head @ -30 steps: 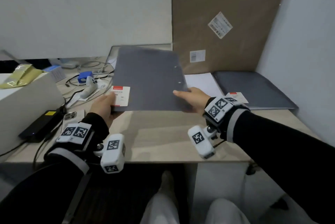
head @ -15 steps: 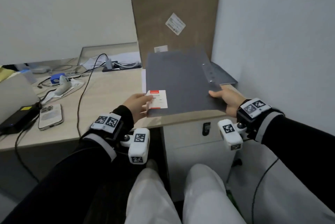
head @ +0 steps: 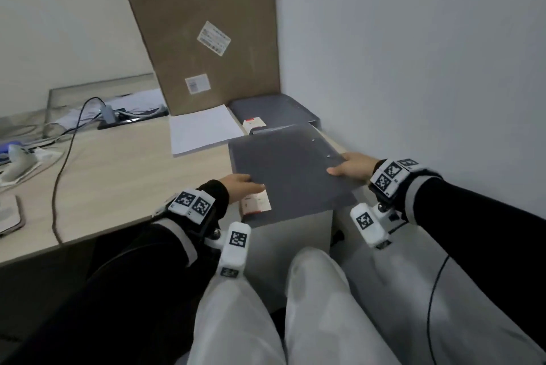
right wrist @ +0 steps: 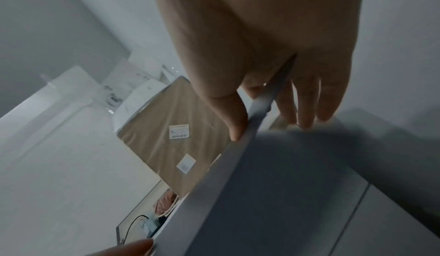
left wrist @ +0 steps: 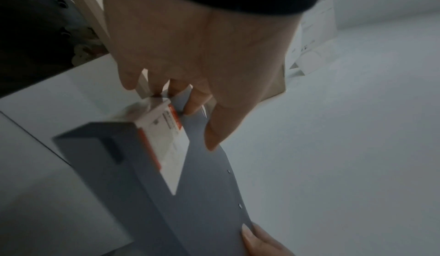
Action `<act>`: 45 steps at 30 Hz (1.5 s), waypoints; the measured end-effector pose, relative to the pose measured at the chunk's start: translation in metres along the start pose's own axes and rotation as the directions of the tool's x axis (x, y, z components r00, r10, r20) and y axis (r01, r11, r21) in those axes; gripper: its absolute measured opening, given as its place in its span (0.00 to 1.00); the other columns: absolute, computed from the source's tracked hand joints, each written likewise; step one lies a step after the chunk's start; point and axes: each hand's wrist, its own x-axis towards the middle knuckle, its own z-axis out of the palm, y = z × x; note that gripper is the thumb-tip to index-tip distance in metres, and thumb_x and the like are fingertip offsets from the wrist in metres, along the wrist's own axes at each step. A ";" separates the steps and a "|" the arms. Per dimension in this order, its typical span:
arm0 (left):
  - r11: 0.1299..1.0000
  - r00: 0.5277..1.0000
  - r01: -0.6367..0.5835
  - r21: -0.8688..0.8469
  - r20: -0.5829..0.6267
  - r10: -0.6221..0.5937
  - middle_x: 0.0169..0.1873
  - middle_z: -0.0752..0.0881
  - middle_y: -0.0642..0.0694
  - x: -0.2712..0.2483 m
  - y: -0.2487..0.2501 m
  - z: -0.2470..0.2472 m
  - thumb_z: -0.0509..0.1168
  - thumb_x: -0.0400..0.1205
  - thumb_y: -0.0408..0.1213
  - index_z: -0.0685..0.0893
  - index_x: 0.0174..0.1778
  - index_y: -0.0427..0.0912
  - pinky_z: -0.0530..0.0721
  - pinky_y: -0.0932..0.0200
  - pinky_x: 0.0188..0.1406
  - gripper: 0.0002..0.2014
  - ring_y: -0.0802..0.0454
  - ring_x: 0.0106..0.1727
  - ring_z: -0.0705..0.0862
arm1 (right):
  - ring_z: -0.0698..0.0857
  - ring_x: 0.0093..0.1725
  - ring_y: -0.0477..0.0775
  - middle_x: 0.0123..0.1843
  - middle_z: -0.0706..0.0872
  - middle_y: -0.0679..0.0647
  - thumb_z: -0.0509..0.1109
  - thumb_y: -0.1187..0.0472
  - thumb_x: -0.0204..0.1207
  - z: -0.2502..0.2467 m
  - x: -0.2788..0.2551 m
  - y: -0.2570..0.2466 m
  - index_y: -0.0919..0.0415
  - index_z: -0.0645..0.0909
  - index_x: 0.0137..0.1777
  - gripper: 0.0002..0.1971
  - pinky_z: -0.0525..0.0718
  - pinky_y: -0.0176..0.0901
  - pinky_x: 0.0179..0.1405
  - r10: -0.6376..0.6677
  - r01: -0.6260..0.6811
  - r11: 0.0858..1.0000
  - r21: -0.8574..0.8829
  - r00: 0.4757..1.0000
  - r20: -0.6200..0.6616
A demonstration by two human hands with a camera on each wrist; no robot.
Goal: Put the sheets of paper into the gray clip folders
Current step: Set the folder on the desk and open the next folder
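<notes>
I hold a closed gray clip folder (head: 291, 172) flat over the desk's front right corner. My left hand (head: 251, 186) pinches its near left edge beside a white and red label (head: 256, 202), thumb on top. My right hand (head: 339, 169) pinches the right edge, thumb on the cover. In the left wrist view the thumb lies on the folder (left wrist: 209, 194), the other fingers beneath. In the right wrist view the folder (right wrist: 285, 184) sits between thumb and fingers. A stack of white paper (head: 204, 129) lies behind it. More gray folders (head: 274, 112) lie in the far right corner.
A big cardboard box (head: 201, 31) leans on the wall behind the paper. A black cable (head: 63, 158) crosses the wooden desk (head: 124, 175), with a phone (head: 9, 217) and small devices at the left. A gray drawer cabinet (head: 292, 234) stands under the folder, beside my knees.
Both hands have carried the folder from the desk's middle to its right end and lower. The view has swung right with it. The grip is unchanged.
</notes>
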 end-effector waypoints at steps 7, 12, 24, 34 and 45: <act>0.995 0.999 -0.044 -0.094 0.022 0.046 0.78 0.70 0.49 -0.012 0.015 -0.022 0.51 0.81 0.63 0.69 0.77 0.46 0.64 0.56 0.67 0.33 0.51 0.72 0.71 | 0.88 0.40 0.51 0.54 0.86 0.60 0.57 0.74 0.80 -0.020 -0.028 -0.073 0.65 0.76 0.68 0.19 0.87 0.41 0.48 -0.263 0.222 0.908 0.355 0.962 0.072; 0.798 0.989 -0.124 -0.590 -0.014 0.144 0.78 0.68 0.42 -0.035 0.063 -0.046 0.44 0.76 0.72 0.61 0.81 0.51 0.75 0.43 0.64 0.41 0.37 0.69 0.78 | 0.85 0.51 0.51 0.52 0.87 0.49 0.61 0.57 0.81 0.002 -0.057 -0.137 0.51 0.80 0.61 0.11 0.81 0.46 0.57 -0.443 0.258 0.799 0.543 0.863 0.242; 0.719 0.980 -0.186 -0.670 -0.179 0.086 0.39 0.90 0.40 -0.065 -0.017 -0.118 0.49 0.83 0.32 0.79 0.53 0.38 0.89 0.62 0.28 0.13 0.53 0.29 0.91 | 0.76 0.73 0.48 0.74 0.78 0.47 0.59 0.50 0.83 0.100 -0.063 -0.195 0.53 0.74 0.75 0.21 0.66 0.48 0.77 -0.376 0.385 0.921 0.064 0.832 0.408; 0.855 0.879 0.150 -0.497 -0.330 -0.346 0.44 0.88 0.40 -0.045 -0.130 -0.135 0.61 0.80 0.22 0.79 0.63 0.36 0.81 0.55 0.50 0.15 0.44 0.54 0.82 | 0.61 0.83 0.53 0.84 0.63 0.53 0.67 0.48 0.78 0.160 0.014 -0.177 0.59 0.61 0.82 0.36 0.56 0.46 0.83 -0.245 0.475 0.673 -0.568 0.867 0.435; 0.965 0.934 0.247 0.088 -0.287 -0.212 0.80 0.66 0.45 -0.016 -0.141 -0.155 0.71 0.75 0.27 0.59 0.82 0.49 0.64 0.52 0.80 0.42 0.45 0.81 0.65 | 0.40 0.85 0.64 0.87 0.42 0.52 0.69 0.38 0.71 0.192 0.047 -0.154 0.46 0.44 0.85 0.49 0.42 0.60 0.84 -0.090 0.448 0.583 -0.678 0.865 0.494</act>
